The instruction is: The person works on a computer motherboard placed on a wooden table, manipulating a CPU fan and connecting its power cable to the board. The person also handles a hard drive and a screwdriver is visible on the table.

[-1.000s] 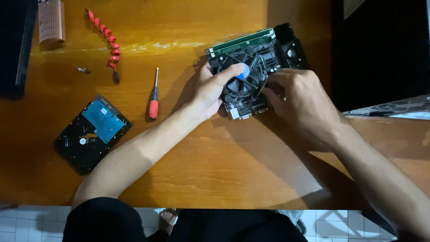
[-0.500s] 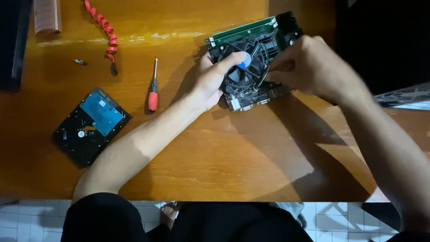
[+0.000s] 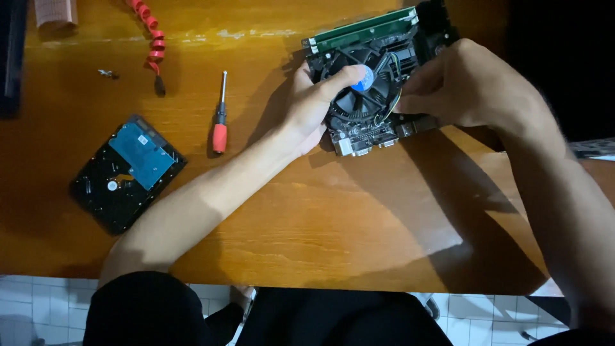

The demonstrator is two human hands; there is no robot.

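While both hands work at the far right of the wooden table (image 3: 333, 224), left to right:

Hard drive: black rectangular unit with blue label (image 3: 128, 173), flat, well apart from hands.
Cable: red coiled cord (image 3: 150, 38), far edge.
Screwdriver: red-handled, metal shaft (image 3: 220, 115), lying untouched.
Left hand (image 3: 314, 106): fingers curled on circuit board's left edge, thumb on fan hub.
Board: dark circuit board with round black fan (image 3: 368, 96), tilted.
Right hand (image 3: 474, 86): fingers closed, pinching board's right side, hiding it.

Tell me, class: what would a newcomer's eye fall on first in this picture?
Probably the circuit board with its round black fan at the top centre of the wooden table, gripped by the left hand and right hand. Next, the red-handled screwdriver and the hard drive lying to the left.
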